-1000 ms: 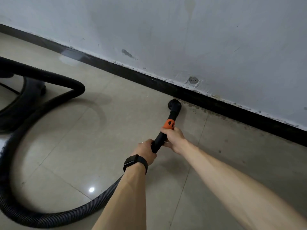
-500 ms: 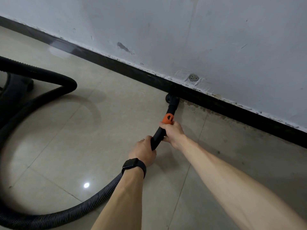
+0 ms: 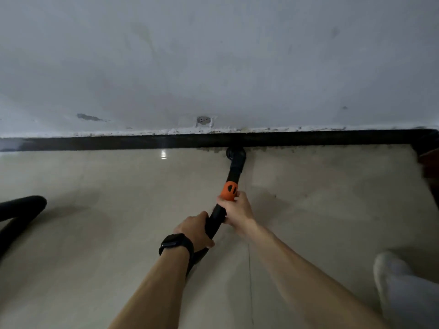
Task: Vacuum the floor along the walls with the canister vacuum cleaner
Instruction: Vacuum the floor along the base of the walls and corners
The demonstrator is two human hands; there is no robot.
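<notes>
Now gripping the black wand (image 3: 234, 173) with both hands. Curling the right hand (image 3: 234, 210) round it just below the orange ring (image 3: 228, 191). Wrapping the left hand (image 3: 193, 230) round it lower down, close behind the right, with a dark watch (image 3: 177, 245) on that wrist. Resting the round nozzle (image 3: 235, 154) on the floor (image 3: 95, 210) well ahead of both hands, right up against the black skirting board (image 3: 118, 142) at the foot of the wall (image 3: 213, 55). Can see dusty grit (image 3: 209, 150) just left of the nozzle along that edge.

Looks stiff and hard, likely plastic, so probably light and easy to steer, with no bend in it. Most likely smooth too, so best to hold tight with whole fingers, not just the tips. Good to take hold where the hands are now: one high near the ring for aiming, one low for pushing.

Must mind the hose (image 3: 21, 210) far off to the left of the left hand. Looks soft, bendy and long, so likely to drag and tug back. Cannot see the canister, which is probably the heavy part to pull along. Also a white shoe (image 3: 399, 281) off to the right, nearer than the right hand.
</notes>
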